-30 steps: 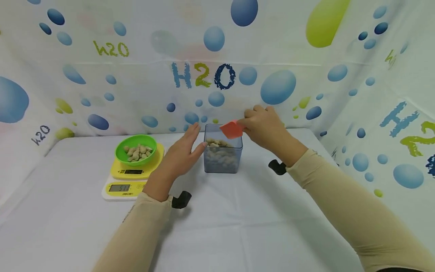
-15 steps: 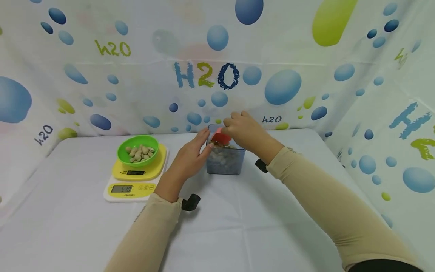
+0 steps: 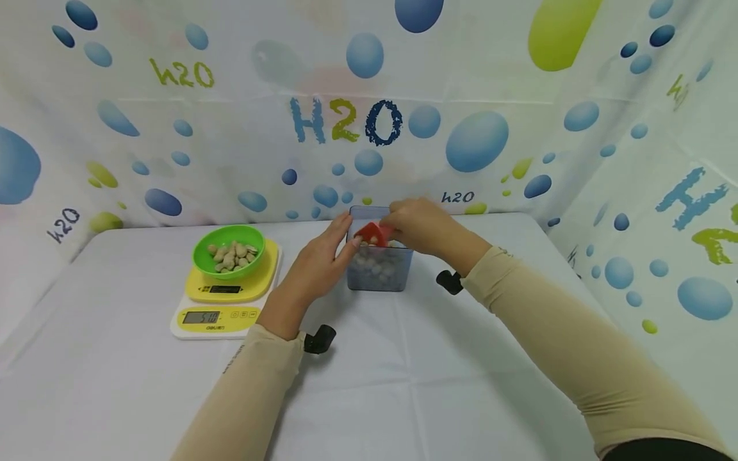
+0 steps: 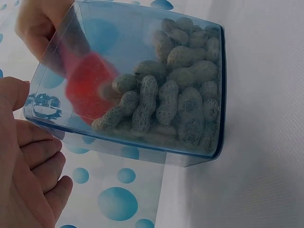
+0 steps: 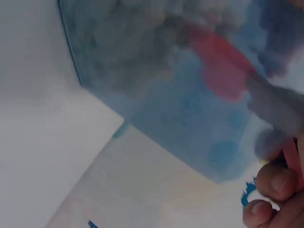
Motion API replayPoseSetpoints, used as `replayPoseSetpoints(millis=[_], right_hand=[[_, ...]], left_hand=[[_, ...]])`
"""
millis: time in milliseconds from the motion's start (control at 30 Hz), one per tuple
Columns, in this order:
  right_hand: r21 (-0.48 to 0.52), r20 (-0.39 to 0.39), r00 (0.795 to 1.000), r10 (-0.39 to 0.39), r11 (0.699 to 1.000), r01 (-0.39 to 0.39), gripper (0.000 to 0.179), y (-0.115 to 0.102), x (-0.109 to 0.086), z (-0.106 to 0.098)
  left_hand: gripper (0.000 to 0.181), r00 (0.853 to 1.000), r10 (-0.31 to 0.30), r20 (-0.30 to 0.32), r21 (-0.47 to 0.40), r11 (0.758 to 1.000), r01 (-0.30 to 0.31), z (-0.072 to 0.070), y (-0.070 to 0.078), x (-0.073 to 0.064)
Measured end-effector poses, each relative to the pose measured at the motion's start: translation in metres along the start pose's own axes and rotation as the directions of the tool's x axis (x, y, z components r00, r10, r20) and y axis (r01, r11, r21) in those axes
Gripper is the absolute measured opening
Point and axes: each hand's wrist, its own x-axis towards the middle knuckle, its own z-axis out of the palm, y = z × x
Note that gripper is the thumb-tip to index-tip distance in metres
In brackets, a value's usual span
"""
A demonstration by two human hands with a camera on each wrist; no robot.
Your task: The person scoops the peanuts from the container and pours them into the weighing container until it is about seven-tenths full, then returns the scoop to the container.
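Observation:
A translucent blue plastic container (image 3: 377, 275), partly filled with unshelled peanuts (image 4: 185, 99), stands upright on the white tabletop. My left hand (image 3: 314, 272) is at its left side, fingers fairly straight along the wall and thumb at the near rim. In the left wrist view the fingertips (image 4: 54, 137) lie right at the upper corner. My right hand (image 3: 423, 227) reaches over the container's right rim and grips the handle of a red scoop (image 3: 371, 234). The scoop's bowl is down inside, among the peanuts, with some in its mouth. The right wrist view is blurred through the wall.
On the left, a yellow-and-white kitchen scale (image 3: 216, 315) carries a green bowl (image 3: 198, 259) of peanuts; its display reads about 510, decimal unclear. A white curtain (image 3: 259, 141) with blue drops hangs behind the table (image 3: 357, 397) and along its right side.
My right hand has lowered the scoop from above the container into the peanuts and tipped it, gathering some. My left hand has come closer against the container's side.

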Motion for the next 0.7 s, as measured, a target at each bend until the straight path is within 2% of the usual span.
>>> replayPoseSetpoints(millis=[133,233,433,700], right_hand=[[0.030,0.069,0.993,0.091,0.995,-0.094,0.021,-0.003,0.003,0.003],[0.089,0.113,0.983,0.144,0.984,-0.154,0.022,0.000,0.003,0.001],[0.268,0.176,0.948,0.264,0.914,-0.305,0.035,0.008,0.003,-0.003],[0.352,0.170,0.930,0.326,0.861,-0.367,0.040,0.011,-0.003,-0.001]], left_hand=[[0.063,1.000,0.004,0.006,-0.005,1.000,-0.004,0.000,-0.001,0.000],[0.063,1.000,0.001,0.010,-0.004,1.000,-0.001,0.000,-0.002,0.000],[0.066,1.000,0.006,0.021,0.018,1.000,-0.006,0.000,-0.002,0.001],[0.065,0.999,0.004,0.032,0.030,1.000,-0.005,0.001,-0.001,0.001]])
